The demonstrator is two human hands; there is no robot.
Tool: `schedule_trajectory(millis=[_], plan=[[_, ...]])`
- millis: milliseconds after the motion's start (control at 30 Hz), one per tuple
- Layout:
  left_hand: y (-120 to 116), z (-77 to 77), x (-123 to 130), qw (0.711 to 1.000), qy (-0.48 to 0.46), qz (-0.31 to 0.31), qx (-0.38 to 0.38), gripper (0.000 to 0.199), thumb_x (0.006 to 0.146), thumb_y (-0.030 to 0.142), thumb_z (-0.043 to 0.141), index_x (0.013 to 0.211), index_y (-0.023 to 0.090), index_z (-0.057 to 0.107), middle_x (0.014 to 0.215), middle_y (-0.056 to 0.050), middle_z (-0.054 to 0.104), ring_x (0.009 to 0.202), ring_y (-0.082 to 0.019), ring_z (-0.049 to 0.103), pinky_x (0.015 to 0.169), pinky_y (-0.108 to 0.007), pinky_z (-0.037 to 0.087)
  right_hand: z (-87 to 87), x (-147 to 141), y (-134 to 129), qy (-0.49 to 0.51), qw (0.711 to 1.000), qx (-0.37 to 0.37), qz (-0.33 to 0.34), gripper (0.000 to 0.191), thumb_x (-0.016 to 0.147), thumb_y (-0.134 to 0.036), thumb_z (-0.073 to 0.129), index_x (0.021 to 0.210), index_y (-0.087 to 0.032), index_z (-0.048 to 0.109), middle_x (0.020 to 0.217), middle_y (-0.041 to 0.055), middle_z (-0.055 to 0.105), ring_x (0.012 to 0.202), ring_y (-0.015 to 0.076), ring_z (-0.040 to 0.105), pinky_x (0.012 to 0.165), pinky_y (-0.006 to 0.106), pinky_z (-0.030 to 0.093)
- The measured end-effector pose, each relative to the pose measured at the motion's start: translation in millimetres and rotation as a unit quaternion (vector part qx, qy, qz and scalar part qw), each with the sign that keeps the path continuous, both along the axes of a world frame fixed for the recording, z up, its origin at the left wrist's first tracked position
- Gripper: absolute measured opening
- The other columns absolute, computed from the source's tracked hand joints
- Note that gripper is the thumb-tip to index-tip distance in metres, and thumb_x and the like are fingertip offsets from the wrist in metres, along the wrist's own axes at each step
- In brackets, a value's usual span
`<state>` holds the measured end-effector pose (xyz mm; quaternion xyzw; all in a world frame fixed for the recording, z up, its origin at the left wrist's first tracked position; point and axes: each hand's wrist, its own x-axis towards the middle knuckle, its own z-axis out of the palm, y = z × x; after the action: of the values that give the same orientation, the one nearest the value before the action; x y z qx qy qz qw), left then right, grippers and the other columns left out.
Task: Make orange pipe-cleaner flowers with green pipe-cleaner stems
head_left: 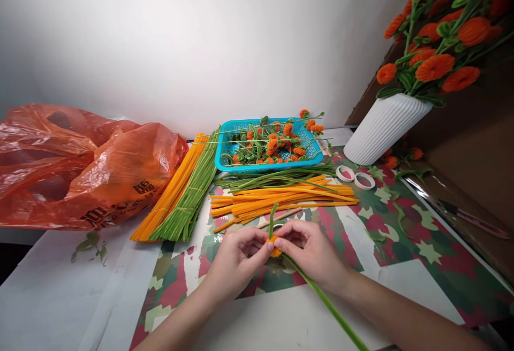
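Note:
Between my two hands is a small orange pipe-cleaner flower (276,251) with a green pipe-cleaner stem (321,293) running down to the lower right. A short green end (272,217) sticks up above it. My left hand (243,257) pinches the flower from the left with thumb and fingertips. From the right, my right hand (311,252) grips the flower with thumb and index finger, where the stem meets it. My fingers hide part of the flower. Just beyond my hands lie loose orange pipe cleaners (281,199) and dark green pipe cleaners (277,177).
A blue basket (265,168) holds small orange flowers and green pieces. Orange (171,190) and green bundles (188,196) lie left, beside a red plastic bag (116,169). Two tape rolls (364,181) lie right, near a white vase (385,129) of orange flowers. A pink-handled tool (474,217) is far right.

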<state>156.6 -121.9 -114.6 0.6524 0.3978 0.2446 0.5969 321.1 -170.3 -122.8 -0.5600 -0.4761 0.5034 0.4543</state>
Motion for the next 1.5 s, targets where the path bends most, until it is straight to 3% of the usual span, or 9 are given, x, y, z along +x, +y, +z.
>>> schedule_trajectory(millis=[667, 867, 1000, 1133, 1200, 1367, 1500], plan=[[1, 0.3, 1, 0.993, -0.061, 0.027, -0.095, 0.018, 0.074, 0.032, 0.072, 0.075, 0.014, 0.070, 0.070, -0.003, 0.065, 0.064, -0.014, 0.058, 0.060, -0.023, 0.049, 3.8, 3, 2, 0.029, 1.000, -0.009, -0.008, 0.014, 0.078, -0.029, 0.068, 0.081, -0.016, 0.067, 0.080, 0.0035, 0.069, 0.075, 0.0168, 0.066, 0.068, 0.027, 0.054], [-1, 3.3, 3, 0.989, -0.085, 0.041, -0.113, 0.026, 0.076, 0.040, 0.070, 0.074, 0.015, 0.069, 0.069, -0.002, 0.063, 0.062, -0.013, 0.057, 0.056, -0.022, 0.050, 9.1, 1, 3, 0.084, 0.996, -0.028, 0.032, 0.023, 0.071, -0.037, 0.075, 0.074, -0.015, 0.067, 0.073, 0.0027, 0.068, 0.068, 0.0151, 0.064, 0.064, 0.026, 0.053], [1, -0.1, 1, 0.983, -0.084, 0.105, -0.125, 0.033, 0.071, 0.043, 0.073, 0.062, 0.014, 0.062, 0.058, 0.001, 0.057, 0.055, -0.010, 0.052, 0.051, -0.018, 0.046, 8.1, 2, 5, 0.121, 0.992, -0.021, 0.023, 0.028, 0.076, -0.042, 0.070, 0.079, -0.015, 0.067, 0.077, 0.0034, 0.067, 0.074, 0.0157, 0.064, 0.068, 0.027, 0.054], [4, -1.8, -1, 0.965, -0.102, 0.210, -0.120, 0.033, 0.070, 0.044, 0.075, 0.062, 0.015, 0.059, 0.061, 0.003, 0.059, 0.057, -0.009, 0.055, 0.053, -0.018, 0.047, 9.4, 1, 4, 0.145, 0.989, -0.012, 0.017, 0.028, 0.070, -0.030, 0.077, 0.093, -0.020, 0.064, 0.096, 0.0031, 0.065, 0.089, 0.0168, 0.065, 0.079, 0.029, 0.055], [4, -1.6, -1, 0.962, -0.100, 0.229, -0.108, 0.032, 0.070, 0.043, 0.076, 0.064, 0.016, 0.061, 0.065, 0.001, 0.061, 0.061, -0.010, 0.057, 0.056, -0.019, 0.050, 10.2, -1, 2, 0.140, 0.990, -0.014, 0.011, 0.035, 0.065, -0.025, 0.080, 0.095, -0.021, 0.063, 0.101, 0.0030, 0.064, 0.091, 0.0168, 0.065, 0.080, 0.029, 0.055], [1, -2.6, 2, 0.960, -0.126, 0.205, -0.142, 0.034, 0.065, 0.045, 0.079, 0.062, 0.015, 0.063, 0.074, -0.003, 0.068, 0.071, -0.016, 0.064, 0.059, -0.021, 0.054, 12.1, -2, 2, 0.119, 0.992, -0.024, -0.038, 0.029, 0.067, -0.038, 0.078, 0.081, -0.018, 0.063, 0.085, 0.0028, 0.065, 0.079, 0.0160, 0.065, 0.074, 0.029, 0.056], [1, -6.1, 3, 0.944, -0.174, 0.180, -0.215, 0.034, 0.065, 0.046, 0.079, 0.070, 0.014, 0.068, 0.075, -0.004, 0.070, 0.071, -0.017, 0.066, 0.062, -0.025, 0.056, 12.0, 2, 6, 0.192, 0.977, -0.081, -0.038, 0.035, 0.062, -0.044, 0.081, 0.074, -0.016, 0.062, 0.073, 0.0004, 0.066, 0.067, 0.0139, 0.065, 0.069, 0.028, 0.056]])
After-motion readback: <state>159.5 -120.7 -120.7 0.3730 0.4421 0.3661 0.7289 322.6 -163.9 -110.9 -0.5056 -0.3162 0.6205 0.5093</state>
